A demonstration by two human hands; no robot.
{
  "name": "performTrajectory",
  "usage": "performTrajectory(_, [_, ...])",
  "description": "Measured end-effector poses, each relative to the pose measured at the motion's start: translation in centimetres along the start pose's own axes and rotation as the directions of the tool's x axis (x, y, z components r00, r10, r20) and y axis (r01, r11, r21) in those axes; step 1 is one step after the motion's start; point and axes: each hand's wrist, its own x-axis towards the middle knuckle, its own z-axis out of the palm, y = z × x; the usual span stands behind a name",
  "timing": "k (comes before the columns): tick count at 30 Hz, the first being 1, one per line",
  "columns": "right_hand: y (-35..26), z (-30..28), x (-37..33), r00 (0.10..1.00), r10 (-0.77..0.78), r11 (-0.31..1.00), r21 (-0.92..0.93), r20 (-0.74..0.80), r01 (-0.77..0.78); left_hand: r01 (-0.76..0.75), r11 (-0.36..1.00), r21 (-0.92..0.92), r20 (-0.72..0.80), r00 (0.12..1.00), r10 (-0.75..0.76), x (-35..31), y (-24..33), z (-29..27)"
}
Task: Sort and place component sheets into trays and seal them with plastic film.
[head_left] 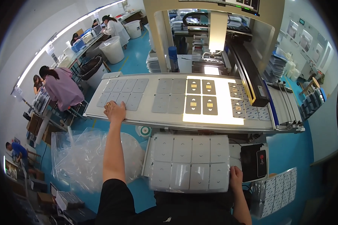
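My left hand (115, 111) lies on the front edge of a sheet of grey cards (125, 85) at the left of the machine's long white bed (139, 115). Its fingers are spread and pressed down on the sheet. Close in front of me is a clear-covered sheet of grey cards (190, 161) with small arrow marks. My right hand (236, 177) is closed at that sheet's right edge, its fingertips partly hidden. Farther right on the bed, dark cards with gold patterns (201, 96) lie under bright light, beside plain grey cards (169, 95).
A black gantry arm (248, 71) spans the bed's right part. Crumpled clear plastic (94, 159) fills the floor side at left. A black device (262, 161) sits right of the near sheet, above a bagged printed sheet (278, 193). Several people work at benches far left.
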Motion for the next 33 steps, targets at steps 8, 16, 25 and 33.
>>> performTrajectory(8, [-0.3, -0.1, 0.2, 1.0, -0.011, 1.0, 0.028, 0.028, 0.01, -0.011, 1.0, -0.014, -0.027, 1.0, 0.011, -0.9, 0.9, 0.7])
performTrajectory(16, [1.1, -0.3, 0.3, 0.999, -0.03, 0.999, 0.043, 0.024, 0.029, -0.029, 1.0, -0.001, -0.08, 0.996, 0.028, -0.9, 0.9, 1.5])
performTrajectory(25, [-0.3, -1.2, 1.3, 0.986, 0.1, 0.995, -0.032, 0.134, -0.097, 0.095, 0.995, -0.04, -0.048, 0.994, -0.097, 0.1, 0.0, 2.2])
performTrajectory(33, [-1.2, -1.7, 1.9, 0.958, 0.149, 0.989, -0.038, 0.246, -0.144, 0.163, 0.987, -0.01, -0.005, 0.987, -0.163, 2.0, -1.9, 5.0])
